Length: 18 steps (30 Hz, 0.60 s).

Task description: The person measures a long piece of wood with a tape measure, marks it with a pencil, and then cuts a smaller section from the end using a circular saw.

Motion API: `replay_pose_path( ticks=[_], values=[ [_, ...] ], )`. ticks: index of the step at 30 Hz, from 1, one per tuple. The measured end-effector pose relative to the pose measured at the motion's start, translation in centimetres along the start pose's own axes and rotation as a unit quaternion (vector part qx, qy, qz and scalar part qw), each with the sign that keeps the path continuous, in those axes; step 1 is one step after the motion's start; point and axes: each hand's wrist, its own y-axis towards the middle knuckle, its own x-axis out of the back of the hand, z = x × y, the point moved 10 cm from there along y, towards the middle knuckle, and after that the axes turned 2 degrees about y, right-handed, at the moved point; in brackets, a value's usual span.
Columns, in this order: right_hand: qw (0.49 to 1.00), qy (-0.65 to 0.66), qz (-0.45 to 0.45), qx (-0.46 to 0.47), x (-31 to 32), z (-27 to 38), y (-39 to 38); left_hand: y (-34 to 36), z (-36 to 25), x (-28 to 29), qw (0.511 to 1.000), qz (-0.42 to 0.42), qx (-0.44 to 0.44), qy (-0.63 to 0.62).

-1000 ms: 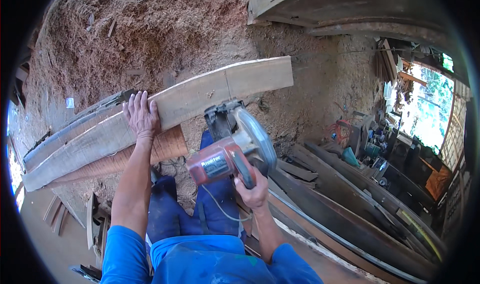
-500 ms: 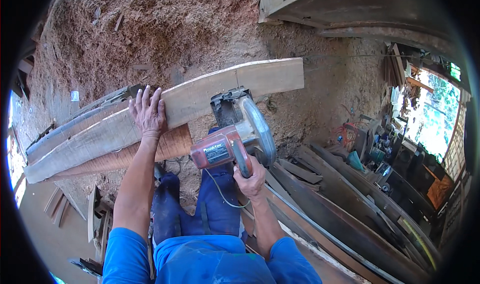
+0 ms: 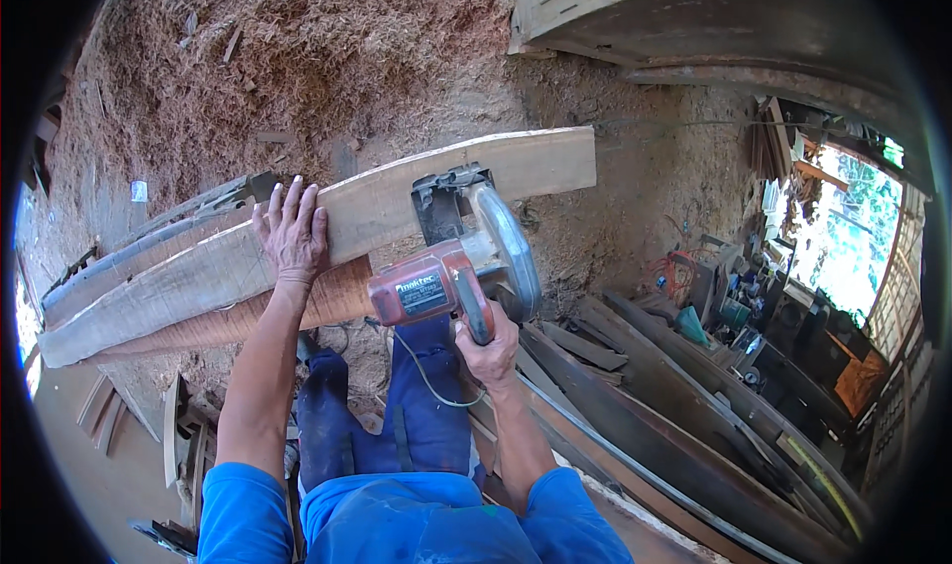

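Note:
A long, slightly curved wooden plank [image 3: 387, 193] slants across the view from lower left to upper right. My left hand [image 3: 292, 233] lies on it with the fingers stretched out, pressing on its top face. My right hand [image 3: 488, 348] is wrapped round the rear handle of a red and grey circular saw [image 3: 421, 284]. The saw's dark base rests over the plank's near edge, right of my left hand. Its blade is hidden under the guard. From the saw a thin cord [image 3: 428, 385] hangs over my blue trousers.
Under the plank lies a reddish-brown board [image 3: 332, 296]. Shavings [image 3: 327, 68] cover the ground beyond. Several long dark boards [image 3: 635, 405] lie at the right, near cluttered tools [image 3: 739, 316]. A large wooden piece [image 3: 684, 28] juts in at the upper right. Offcuts [image 3: 99, 413] lie at lower left.
The saw's base has moved slightly forward, further over the plank. My left hand keeps its place on the wood. The whole view has shifted a little.

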Motion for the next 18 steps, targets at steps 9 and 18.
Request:
replay_pose_path(
  ticks=[9,18],
  values=[
    [1.0,0.018,0.004,0.004,-0.9,1.6,2.9,0.1,0.1,0.0,1.0,0.007,-0.003,-0.022],
    [1.0,0.028,0.001,-0.004,-1.7,3.6,6.0,0.4,0.2,0.1,0.999,0.016,0.0,-0.034]
  ],
)
